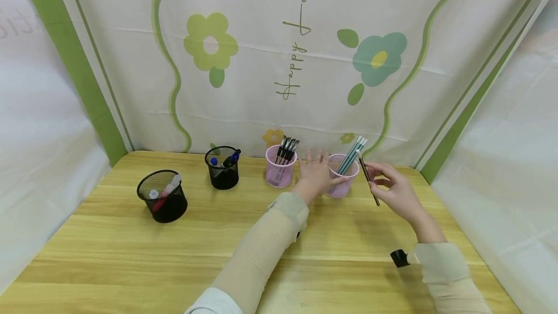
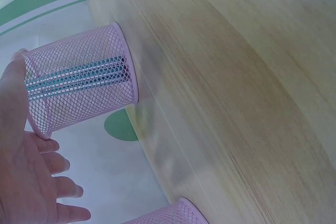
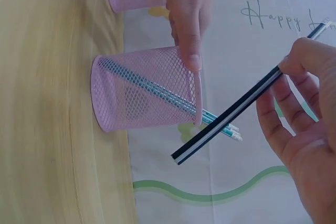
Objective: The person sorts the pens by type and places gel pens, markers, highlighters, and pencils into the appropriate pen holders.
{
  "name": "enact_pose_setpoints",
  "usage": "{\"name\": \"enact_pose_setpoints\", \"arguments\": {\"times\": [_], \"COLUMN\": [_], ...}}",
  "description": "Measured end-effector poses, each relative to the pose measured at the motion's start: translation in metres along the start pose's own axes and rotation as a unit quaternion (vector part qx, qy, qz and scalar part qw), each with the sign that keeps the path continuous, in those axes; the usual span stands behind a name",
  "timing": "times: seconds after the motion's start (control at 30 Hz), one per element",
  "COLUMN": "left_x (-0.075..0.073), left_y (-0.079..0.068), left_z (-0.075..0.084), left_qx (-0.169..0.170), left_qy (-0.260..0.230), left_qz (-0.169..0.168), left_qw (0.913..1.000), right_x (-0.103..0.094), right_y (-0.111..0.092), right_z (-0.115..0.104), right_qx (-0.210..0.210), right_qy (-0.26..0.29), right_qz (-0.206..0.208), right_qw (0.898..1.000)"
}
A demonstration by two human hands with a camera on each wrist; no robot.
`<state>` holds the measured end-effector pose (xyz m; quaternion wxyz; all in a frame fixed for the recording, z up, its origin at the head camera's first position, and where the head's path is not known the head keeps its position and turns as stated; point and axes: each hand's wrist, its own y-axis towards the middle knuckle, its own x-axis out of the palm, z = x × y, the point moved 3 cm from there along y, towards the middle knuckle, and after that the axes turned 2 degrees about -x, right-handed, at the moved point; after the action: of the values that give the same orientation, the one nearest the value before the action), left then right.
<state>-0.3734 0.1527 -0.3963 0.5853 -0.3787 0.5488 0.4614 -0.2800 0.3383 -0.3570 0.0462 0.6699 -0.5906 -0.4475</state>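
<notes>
A pink mesh pencil cup (image 1: pixel 338 190) stands at the back right of the table, with several teal, white-tipped pencils (image 1: pixel 350 157) leaning in it. My left hand (image 1: pixel 315 177) is at its left side with the fingers spread. In the left wrist view the thumb of that hand (image 2: pixel 23 182) lies on the cup's rim. My right hand (image 1: pixel 395 194) pinches a dark striped pencil (image 3: pixel 228 113) between thumb and fingers. This pencil slants just right of the cup, outside it, white tip upward. In the right wrist view it overlaps the teal pencils' ends.
Left of my left hand stands a second pink mesh cup (image 1: pixel 279 176) with several slim black sticks (image 1: pixel 286 150). Farther left are a black mesh cup (image 1: pixel 224 178) with blue-and-black pens and another black mesh cup (image 1: pixel 171 210) with red and whitish items. A printed curtain (image 1: pixel 257 110) hangs behind the table.
</notes>
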Motion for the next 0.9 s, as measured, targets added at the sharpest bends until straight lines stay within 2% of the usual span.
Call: {"name": "enact_pose_setpoints", "arguments": {"times": [0.23, 0.4, 0.63, 0.77, 0.9], "left_x": [0.0, 0.0, -0.001, -0.002, -0.002], "left_y": [0.0, -0.001, -0.002, -0.003, -0.003], "left_z": [-0.001, -0.001, -0.001, -0.001, 0.0], "left_qx": [0.001, 0.003, 0.004, 0.001, 0.001], "left_qy": [0.003, 0.003, -0.003, -0.013, -0.011], "left_qz": [-0.005, -0.003, -0.002, -0.005, -0.008], "left_qw": [1.0, 1.0, 1.0, 0.9999, 0.9999], "right_x": [0.0, -0.004, -0.008, -0.008, -0.005], "right_y": [0.009, 0.014, 0.017, 0.021, 0.028], "right_z": [-0.001, 0.0, 0.006, 0.008, 0.01], "right_qx": [0.019, 0.026, 0.049, 0.063, 0.055], "right_qy": [0.068, 0.136, 0.213, 0.268, 0.311], "right_qz": [0.09, 0.157, 0.245, 0.298, 0.342], "right_qw": [0.993, 0.978, 0.945, 0.914, 0.885]}}
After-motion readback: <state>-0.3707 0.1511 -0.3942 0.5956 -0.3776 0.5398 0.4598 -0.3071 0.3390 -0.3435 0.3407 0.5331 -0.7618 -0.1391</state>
